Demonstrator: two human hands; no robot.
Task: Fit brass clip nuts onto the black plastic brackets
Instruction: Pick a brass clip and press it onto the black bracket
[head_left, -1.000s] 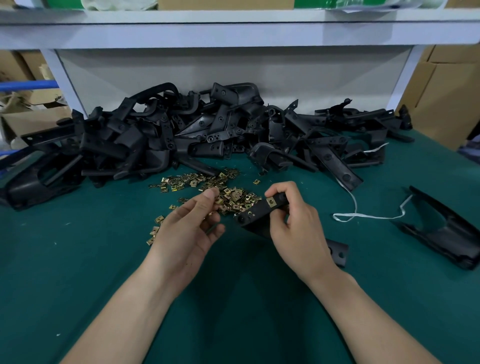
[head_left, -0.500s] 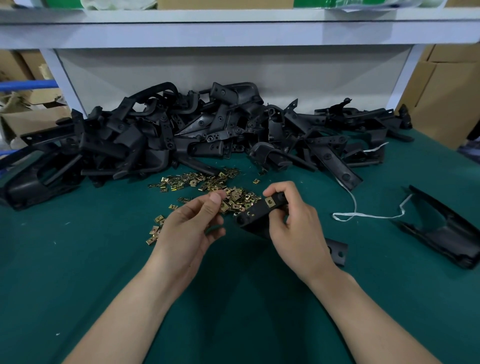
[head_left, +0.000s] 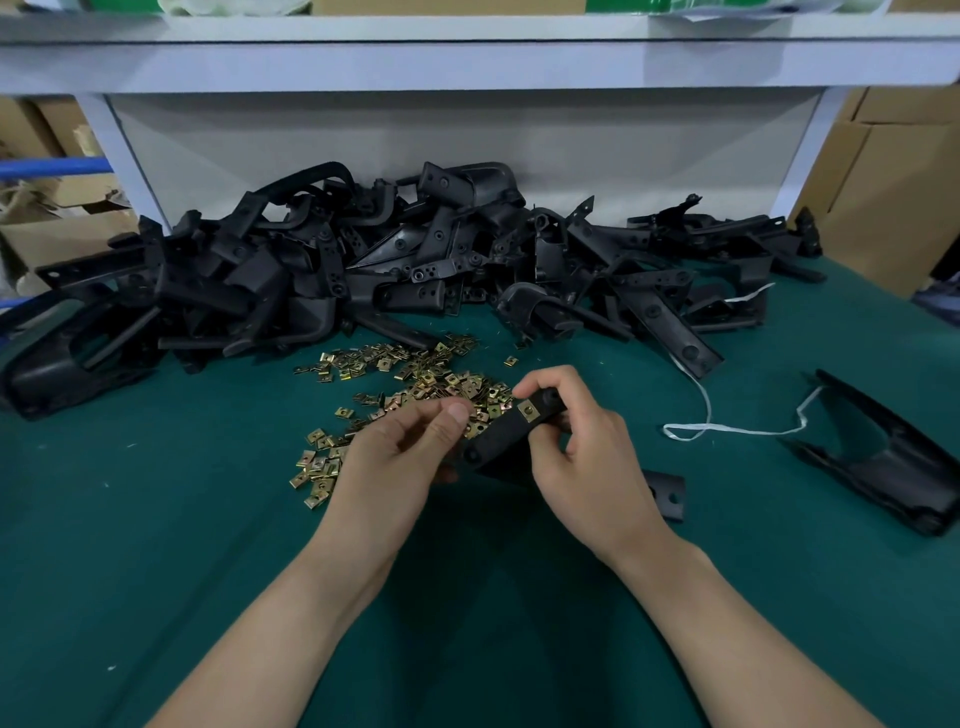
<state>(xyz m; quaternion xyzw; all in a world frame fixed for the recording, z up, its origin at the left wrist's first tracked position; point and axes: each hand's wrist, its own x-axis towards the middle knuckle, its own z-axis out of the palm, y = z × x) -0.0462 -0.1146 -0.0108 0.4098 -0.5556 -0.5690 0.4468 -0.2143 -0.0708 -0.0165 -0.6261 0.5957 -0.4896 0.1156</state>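
bracket (head_left: 501, 439): black, held above the table (head_left: 156, 571) in front of the person, tilted with its far end higher. It sits almost where it was 0.5 s ago.
fitted nut (head_left: 527, 413): brass, seated on the bracket's upper part, just below the right forefinger. It is already in place in both earlier frames.
right hand (head_left: 587, 457): clamped on the bracket's upper end, forefinger curled over the top. The grip is unchanged.
left hand (head_left: 395, 457): thumb and forefinger pressed together just beside the bracket's lower end. Whether a nut lies between them cannot be told. These fingertips were down among the loose nuts 1.0 s ago and have since lifted clear and drawn towards the bracket.
loose nuts (head_left: 410, 382): brass, scattered on the table between the hands and the heap, spreading to the left. The scatter is unchanged.
black tab (head_left: 667, 493): shows past the right wrist. Whether it belongs to the held bracket cannot be told.
heap (head_left: 415, 270): black brackets piled along the far side of the table.
cord (head_left: 727, 428): white, lying on the table to the right of the right hand.
moulding (head_left: 883, 467): large black part, lying apart at the table's right side.
shelf (head_left: 467, 57): white, above the heap.
boxes (head_left: 893, 182): cardboard, beyond the table at right.
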